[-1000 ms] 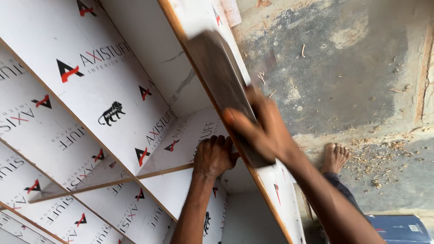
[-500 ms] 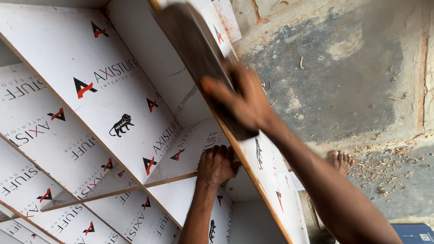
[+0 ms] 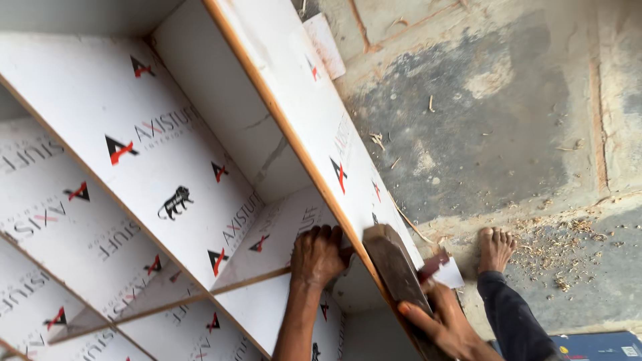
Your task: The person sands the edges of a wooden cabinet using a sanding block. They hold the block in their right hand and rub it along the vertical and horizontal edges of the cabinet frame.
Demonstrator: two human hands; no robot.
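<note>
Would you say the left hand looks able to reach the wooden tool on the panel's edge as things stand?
Probably yes. The left hand rests on the inner white panel just beside the wooden tool, with only the panel's thin raw edge between them. The right hand already grips the tool's lower end.

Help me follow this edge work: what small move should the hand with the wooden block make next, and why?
Probably slide the wooden block up along the bare board edge. The right hand grips it at the edge's lower end, most of the edge lies ahead, and the left hand braces the inner panel.
</note>
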